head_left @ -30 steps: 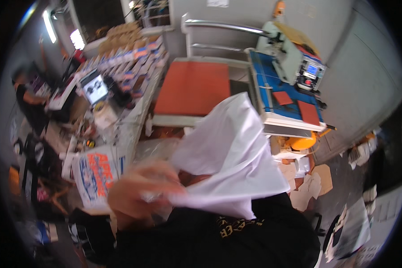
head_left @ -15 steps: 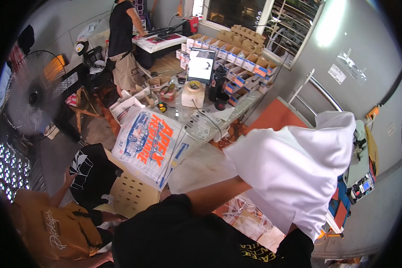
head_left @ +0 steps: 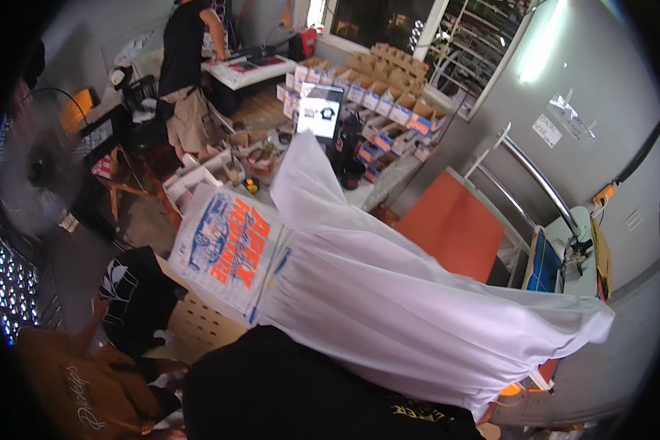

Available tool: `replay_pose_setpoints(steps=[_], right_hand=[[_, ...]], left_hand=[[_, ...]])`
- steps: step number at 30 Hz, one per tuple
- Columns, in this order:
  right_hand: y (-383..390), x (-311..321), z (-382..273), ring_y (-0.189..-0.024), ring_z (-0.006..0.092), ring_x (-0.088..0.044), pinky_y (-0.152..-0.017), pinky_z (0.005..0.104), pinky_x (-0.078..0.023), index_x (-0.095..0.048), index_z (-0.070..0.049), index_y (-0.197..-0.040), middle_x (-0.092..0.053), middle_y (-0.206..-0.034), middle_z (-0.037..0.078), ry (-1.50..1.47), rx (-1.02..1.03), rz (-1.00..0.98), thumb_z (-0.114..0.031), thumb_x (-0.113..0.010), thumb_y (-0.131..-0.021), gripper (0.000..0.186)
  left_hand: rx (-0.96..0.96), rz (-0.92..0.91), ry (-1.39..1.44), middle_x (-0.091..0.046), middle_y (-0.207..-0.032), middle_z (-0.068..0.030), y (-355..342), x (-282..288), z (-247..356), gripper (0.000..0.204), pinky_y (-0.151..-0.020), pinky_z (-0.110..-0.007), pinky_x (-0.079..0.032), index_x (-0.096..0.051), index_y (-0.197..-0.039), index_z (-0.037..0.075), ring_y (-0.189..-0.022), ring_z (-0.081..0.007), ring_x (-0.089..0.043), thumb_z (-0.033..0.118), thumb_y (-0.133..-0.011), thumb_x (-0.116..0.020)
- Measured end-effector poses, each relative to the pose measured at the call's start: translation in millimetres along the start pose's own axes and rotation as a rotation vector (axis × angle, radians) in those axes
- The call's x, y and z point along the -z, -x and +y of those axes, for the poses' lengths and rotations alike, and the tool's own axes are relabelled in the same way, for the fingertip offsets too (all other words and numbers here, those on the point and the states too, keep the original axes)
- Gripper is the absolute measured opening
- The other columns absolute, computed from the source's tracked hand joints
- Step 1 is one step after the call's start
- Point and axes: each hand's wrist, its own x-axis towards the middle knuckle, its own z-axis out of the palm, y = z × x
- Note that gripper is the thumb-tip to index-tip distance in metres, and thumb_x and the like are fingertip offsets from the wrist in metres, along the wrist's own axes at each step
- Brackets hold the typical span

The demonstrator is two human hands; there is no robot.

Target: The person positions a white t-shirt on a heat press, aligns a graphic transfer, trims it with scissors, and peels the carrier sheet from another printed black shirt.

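A large white cloth [head_left: 418,301] is spread out in the air in front of me, its upper corner folded over beside the screen and its long body reaching to the right. Both my hands are hidden behind it. A sliver of skin [head_left: 482,413] shows under its lower right edge, too little to tell which part of my arm. My black clothing [head_left: 286,392] fills the bottom. The cloth overlaps a printed plastic sheet [head_left: 213,257] with orange and blue graphics and partly covers a red heat-press pad [head_left: 447,227].
A person in black [head_left: 187,51] stands at a far machine; another in brown [head_left: 88,381] is at lower left beside black fabric [head_left: 136,293]. A fan [head_left: 40,172] stands left. Small boxes [head_left: 374,99] and a screen [head_left: 317,110] sit on the table; another press [head_left: 579,231] stands right.
The white cloth has opened from a bunched shape into a long spread, swinging left over the table. My left forearm, visible half a second ago, is now covered by it.
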Motion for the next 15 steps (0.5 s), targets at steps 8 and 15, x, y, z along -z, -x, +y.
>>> replay_pose_setpoints(steps=[8, 15], right_hand=[[5.2, -24.9, -0.9, -0.117, 0.0271, -0.060, -0.099, 0.0408, -0.051, -0.051, -0.003, -0.137, -0.057, -0.133, 0.016, -0.006, 0.042, -0.067, -0.015, -0.064, -0.095, 0.045], [71.1, -91.1, 4.8, -0.119, 0.0278, -0.059, -0.101, 0.0415, -0.050, -0.050, -0.004, -0.140, -0.056, -0.136, 0.016, -0.128, 0.055, -0.242, -0.014, -0.064, -0.095, 0.048]], left_hand=[[0.123, 0.094, 0.130, -0.066, -0.117, -0.0170, 3.7, 10.2, -31.3, 0.032, -0.098, -0.044, -0.049, -0.061, -0.117, -0.001, -0.110, -0.0295, -0.064, 0.022, -0.098, -0.048], [0.347, 0.310, 0.366, -0.066, -0.119, -0.0153, 28.4, 21.6, -84.4, 0.034, -0.101, -0.044, -0.048, -0.059, -0.119, -0.001, -0.112, -0.0283, -0.063, 0.025, -0.101, -0.047]])
